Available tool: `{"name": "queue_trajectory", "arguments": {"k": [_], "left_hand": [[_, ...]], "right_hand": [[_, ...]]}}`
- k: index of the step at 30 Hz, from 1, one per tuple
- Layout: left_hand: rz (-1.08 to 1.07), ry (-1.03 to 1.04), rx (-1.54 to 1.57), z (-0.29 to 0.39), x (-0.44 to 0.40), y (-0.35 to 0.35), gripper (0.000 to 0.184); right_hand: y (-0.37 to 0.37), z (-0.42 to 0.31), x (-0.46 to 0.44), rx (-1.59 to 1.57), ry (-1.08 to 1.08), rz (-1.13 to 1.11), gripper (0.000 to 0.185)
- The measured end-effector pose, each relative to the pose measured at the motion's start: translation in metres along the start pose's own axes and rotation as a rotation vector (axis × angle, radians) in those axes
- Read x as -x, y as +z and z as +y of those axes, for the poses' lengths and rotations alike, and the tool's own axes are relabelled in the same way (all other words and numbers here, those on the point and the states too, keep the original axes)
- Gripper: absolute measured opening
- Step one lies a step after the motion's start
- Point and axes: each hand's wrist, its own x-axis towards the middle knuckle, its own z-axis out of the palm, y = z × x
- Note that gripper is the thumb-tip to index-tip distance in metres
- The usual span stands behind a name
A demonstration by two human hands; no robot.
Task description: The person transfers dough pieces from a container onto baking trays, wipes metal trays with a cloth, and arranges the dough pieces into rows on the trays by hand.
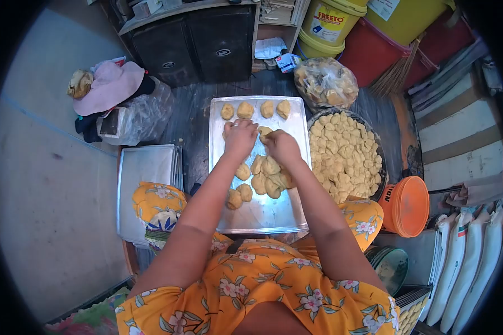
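Observation:
A metal tray (262, 218) lies in front of me with a row of dough pieces (245, 109) along its far edge. On its left side my left hand (241, 138) is bent over a piece of dough, mostly hidden under the fingers. My right hand (280, 146) has its fingers closed on a dough piece (264, 133) near the middle. A heap of dough lumps (271, 176) sits below the right hand, with a few loose pieces (243, 171) to its left.
Right of the tray stands a wide round basin of dough pieces (343, 151). Beyond it are a plastic bag (326, 82) and stacked buckets (331, 22). An orange bucket (411, 206) is at the right, stacked trays (146, 173) at the left, near a pink hat (109, 86).

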Motion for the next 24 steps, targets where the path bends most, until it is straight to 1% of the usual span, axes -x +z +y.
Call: {"name": "queue_trajectory", "arguments": {"k": [1, 2, 3, 4, 7, 8, 9, 11, 12, 15, 16, 18, 19, 22, 24], "left_hand": [[-0.035, 0.015, 0.038, 0.008, -0.002, -0.004, 0.026], [-0.133, 0.013, 0.007, 0.017, -0.003, -0.007, 0.024], [-0.124, 0.036, -0.02, 0.021, -0.005, -0.001, 0.023], [-0.122, 0.058, -0.045, 0.023, -0.007, 0.008, 0.023], [-0.14, 0.105, -0.098, 0.025, -0.014, 0.019, 0.026], [-0.148, 0.098, -0.092, 0.025, -0.015, 0.021, 0.027], [-0.158, 0.086, -0.086, 0.025, -0.015, 0.023, 0.028], [-0.06, 0.101, -0.127, 0.025, -0.012, 0.028, 0.029], [-0.015, 0.109, -0.148, 0.029, -0.009, 0.025, 0.03], [-0.194, -0.035, -0.157, 0.045, -0.007, 0.011, 0.032], [-0.203, -0.011, -0.147, 0.043, -0.01, 0.011, 0.033], [-0.226, 0.033, -0.123, 0.035, -0.012, 0.019, 0.033], [-0.202, 0.045, -0.135, 0.033, -0.01, 0.024, 0.032], [-0.129, 0.067, -0.155, 0.031, -0.008, 0.04, 0.034], [-0.088, 0.049, -0.141, 0.03, -0.005, 0.046, 0.036]], "right_hand": [[-0.012, -0.007, 0.007, 0.045, 0.046, 0.006, 0.035], [-0.026, -0.013, 0.017, 0.093, 0.092, 0.01, 0.036], [-0.037, -0.015, 0.023, 0.143, 0.137, 0.013, 0.037], [-0.029, -0.001, 0.019, 0.036, 0.247, -0.159, 0.035], [-0.026, 0.029, 0.014, -0.287, 0.234, -0.143, 0.033], [-0.025, 0.036, 0.013, -0.36, 0.19, 0.049, 0.032], [-0.027, 0.042, 0.007, -0.368, 0.219, 0.133, 0.031], [-0.031, 0.052, -0.009, -0.384, 0.281, 0.292, 0.031], [-0.033, 0.046, -0.012, -0.297, 0.282, 0.34, 0.029], [-0.011, 0.057, -0.015, -0.008, -0.005, 0.409, 0.031], [-0.011, 0.056, -0.015, -0.029, 0.062, 0.328, 0.031], [-0.014, 0.056, -0.019, -0.026, 0.075, 0.266, 0.031], [-0.015, 0.057, -0.02, -0.023, 0.083, 0.235, 0.032], [-0.009, 0.055, -0.018, -0.023, 0.052, 0.3, 0.034], [-0.012, 0.054, -0.019, -0.052, 0.085, 0.26, 0.036]]}}
